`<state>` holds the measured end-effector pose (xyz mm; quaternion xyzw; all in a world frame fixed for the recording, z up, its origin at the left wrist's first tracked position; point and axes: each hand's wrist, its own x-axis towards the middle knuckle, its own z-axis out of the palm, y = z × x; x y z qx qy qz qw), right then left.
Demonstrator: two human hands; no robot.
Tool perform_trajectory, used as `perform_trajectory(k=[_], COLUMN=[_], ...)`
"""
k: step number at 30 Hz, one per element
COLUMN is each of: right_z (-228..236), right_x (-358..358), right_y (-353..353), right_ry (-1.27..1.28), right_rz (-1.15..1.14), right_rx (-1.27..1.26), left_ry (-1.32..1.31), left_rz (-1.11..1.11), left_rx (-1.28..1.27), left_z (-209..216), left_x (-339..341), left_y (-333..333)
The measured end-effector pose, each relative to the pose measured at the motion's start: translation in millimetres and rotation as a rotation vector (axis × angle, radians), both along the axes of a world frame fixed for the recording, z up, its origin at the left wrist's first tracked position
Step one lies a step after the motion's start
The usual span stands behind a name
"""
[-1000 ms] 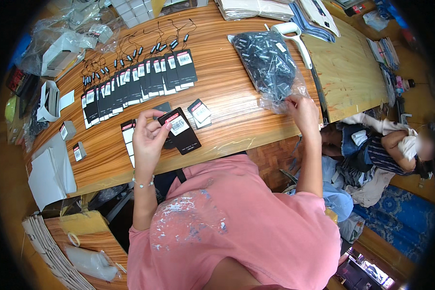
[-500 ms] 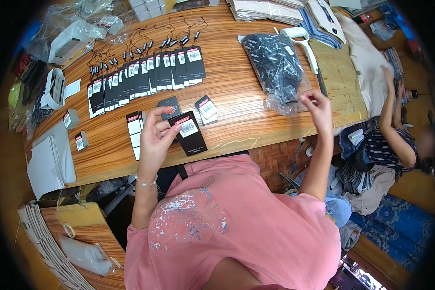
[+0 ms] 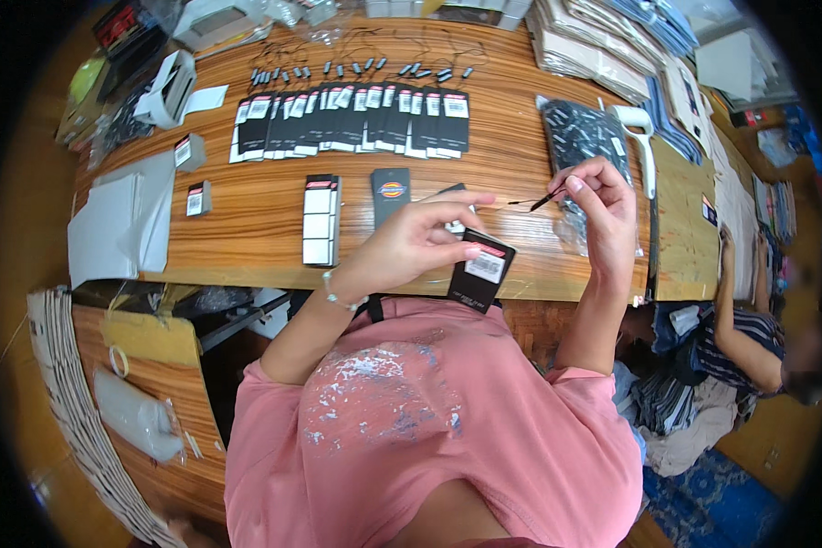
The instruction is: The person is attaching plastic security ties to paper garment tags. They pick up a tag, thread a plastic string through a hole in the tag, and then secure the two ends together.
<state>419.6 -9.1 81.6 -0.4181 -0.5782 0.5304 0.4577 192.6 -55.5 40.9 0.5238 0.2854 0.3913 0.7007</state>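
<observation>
My left hand (image 3: 416,239) pinches a black hang tag (image 3: 480,276) with a white barcode label and a red strip, above the table's front edge. Between the thumb and fingertips of my right hand (image 3: 601,203) is a black tag string (image 3: 545,197) with a small dark toggle. Its thin end reaches left toward my left fingertips; whether it touches them or passes through the tag, I cannot tell. Behind my right hand lies a clear plastic bag (image 3: 571,123) full of similar dark strings. Beyond my left hand stand a dark grey tag stack (image 3: 390,194) and another, partly hidden stack.
A row of overlapping strung black tags (image 3: 352,123) spans the back of the table (image 3: 265,205). Tags with white labels (image 3: 319,224) and white paper (image 3: 105,228) lie left. A white-handled roller (image 3: 645,151) and folded garments (image 3: 589,46) are at right, where another person's arm (image 3: 727,279) shows.
My right hand has left the plastic bag and come closer to my left, now with a string. The tag in my left hand is further right in the picture; the view has shifted too.
</observation>
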Motion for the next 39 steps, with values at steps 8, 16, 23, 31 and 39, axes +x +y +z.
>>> perform_trajectory(k=[8,16,23,31,39], right_z=[-9.7,-10.1,-18.5,-45.2,-54.2], right_x=[-42.9,-41.1,-44.6,-61.8,-67.9], right_y=[-0.8,1.7,-0.9,-20.3,-18.9], right_ry=[-0.034,-0.003,-0.077,0.498,0.212], right_rz=[0.082,0.096,-0.073,0.412,0.320], right_rx=[-0.024,-0.086,0.137,-0.399,-0.277], left_ry=[-0.019,0.026,-0.068,-0.177,-0.247], left_rz=[0.096,0.071,0.199,0.219,0.272], left_rx=[0.037,-0.069,-0.018,-0.120,-0.220], left_z=[-13.8,-6.3,-5.4,7.3,-2.1], left_x=[10.0,1.1,-2.1,-13.3,-19.4], left_y=[3.2,-1.4,-4.0,-6.2,-7.2])
